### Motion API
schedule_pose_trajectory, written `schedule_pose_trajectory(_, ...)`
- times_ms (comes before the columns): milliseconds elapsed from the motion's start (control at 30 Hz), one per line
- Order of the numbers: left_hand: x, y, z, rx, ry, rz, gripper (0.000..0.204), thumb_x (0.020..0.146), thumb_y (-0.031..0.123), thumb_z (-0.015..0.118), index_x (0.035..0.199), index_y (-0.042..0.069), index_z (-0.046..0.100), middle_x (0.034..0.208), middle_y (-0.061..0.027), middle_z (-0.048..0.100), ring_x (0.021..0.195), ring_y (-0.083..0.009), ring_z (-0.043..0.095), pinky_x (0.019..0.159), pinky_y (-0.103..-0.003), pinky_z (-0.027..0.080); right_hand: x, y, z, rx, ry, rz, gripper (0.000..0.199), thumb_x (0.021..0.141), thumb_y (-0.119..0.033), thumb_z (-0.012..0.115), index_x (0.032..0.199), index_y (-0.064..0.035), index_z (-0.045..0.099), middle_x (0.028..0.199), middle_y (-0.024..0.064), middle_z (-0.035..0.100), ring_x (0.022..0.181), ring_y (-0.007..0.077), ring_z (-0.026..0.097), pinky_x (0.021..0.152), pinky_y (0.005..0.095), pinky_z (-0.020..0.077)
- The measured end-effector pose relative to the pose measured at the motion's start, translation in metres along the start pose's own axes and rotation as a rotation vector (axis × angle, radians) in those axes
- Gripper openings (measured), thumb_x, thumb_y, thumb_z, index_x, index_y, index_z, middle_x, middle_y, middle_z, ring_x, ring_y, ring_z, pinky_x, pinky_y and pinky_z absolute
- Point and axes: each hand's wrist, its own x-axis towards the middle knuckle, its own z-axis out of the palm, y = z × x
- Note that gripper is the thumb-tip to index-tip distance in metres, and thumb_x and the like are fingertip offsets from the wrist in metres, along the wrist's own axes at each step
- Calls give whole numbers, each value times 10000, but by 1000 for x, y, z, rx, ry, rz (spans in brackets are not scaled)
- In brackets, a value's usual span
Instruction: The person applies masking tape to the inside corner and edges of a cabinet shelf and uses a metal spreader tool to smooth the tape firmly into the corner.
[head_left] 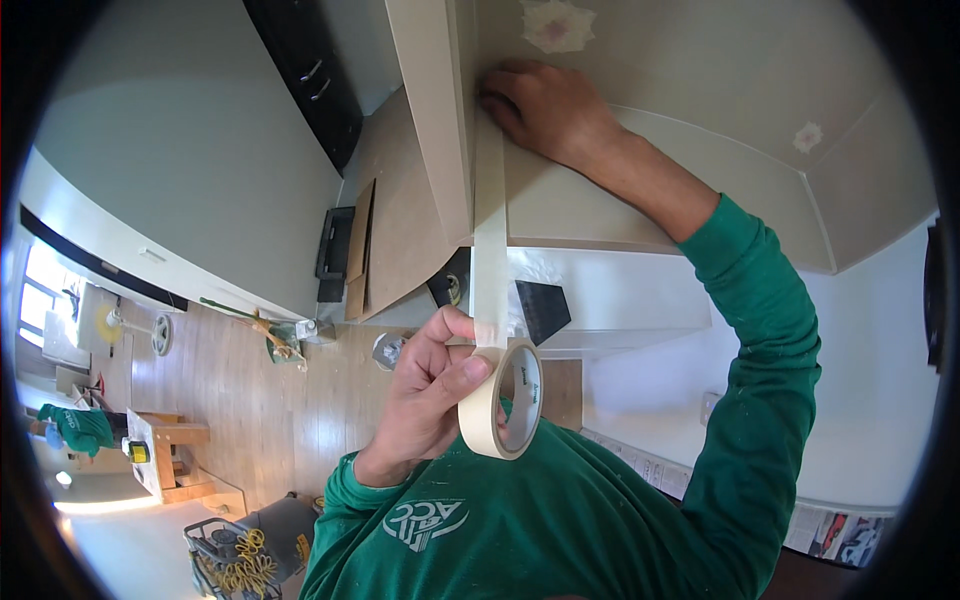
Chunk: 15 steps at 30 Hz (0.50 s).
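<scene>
My left hand grips a roll of cream masking tape by its edge, thumb and fingers closed on it. From the roll a strip of masking tape stretches up, pulled straight, to the inner corner of a beige cabinet. There my right hand reaches in with its fingers curled at the strip's far end, against the upright panel. Its fingertips are partly hidden in the corner. Beneath the strip lies the beige cabinet board, with its front edge below my right wrist.
Pale filler patches mark the cabinet's inside. Below are a dark block and brown sheets. A wooden workbench and a machine with a yellow cord stand lower left. Another person in green is at far left.
</scene>
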Motion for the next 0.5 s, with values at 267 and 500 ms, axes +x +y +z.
schedule_pose_trajectory(267,-1,-2,-4,20,17,-12,233,1025,42,534,1199,33,380,1046,-209,688,742,-230,743,632,-327,647,-1,2,2,4,15,-4,217,944,-244,617,1061,-92,718,987,131,715,889,369,690,777,482,561)
schedule_pose_trajectory(500,-2,-4,-5,-1,21,1,237,1022,40,540,1204,26,388,1076,-216,687,771,-227,745,648,-324,650,-1,1,1,-25,-41,27,221,942,-250,621,1078,-104,716,992,130,715,898,364,690,777,480,563)
